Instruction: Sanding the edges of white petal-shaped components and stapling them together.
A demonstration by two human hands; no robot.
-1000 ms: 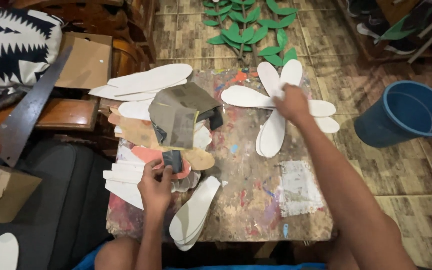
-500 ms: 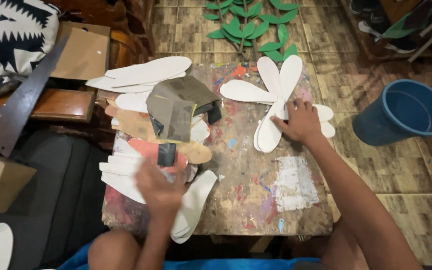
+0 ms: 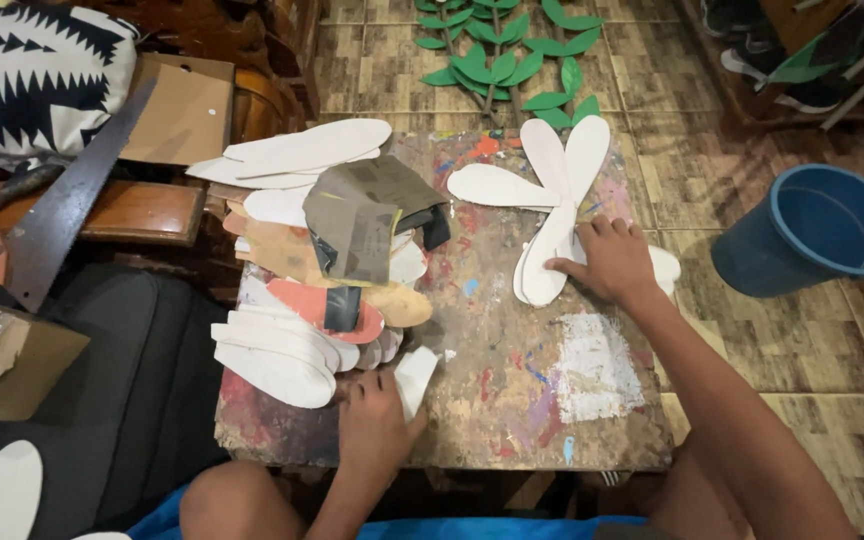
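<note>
White, flat, sole-shaped foam cutouts fan across the paint-stained wooden bench; right hand presses open upon them; left hand pinches another white piece; likely light, bendy, best gripped at edges.

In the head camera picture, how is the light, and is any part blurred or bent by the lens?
Head view: soft, even indoor light, no strong glare; faint shadows under the left hand and right hand. Centre of the paint-stained table is sharp. Wide lens bends the edges: the saw and blue bucket lean outward.
</note>
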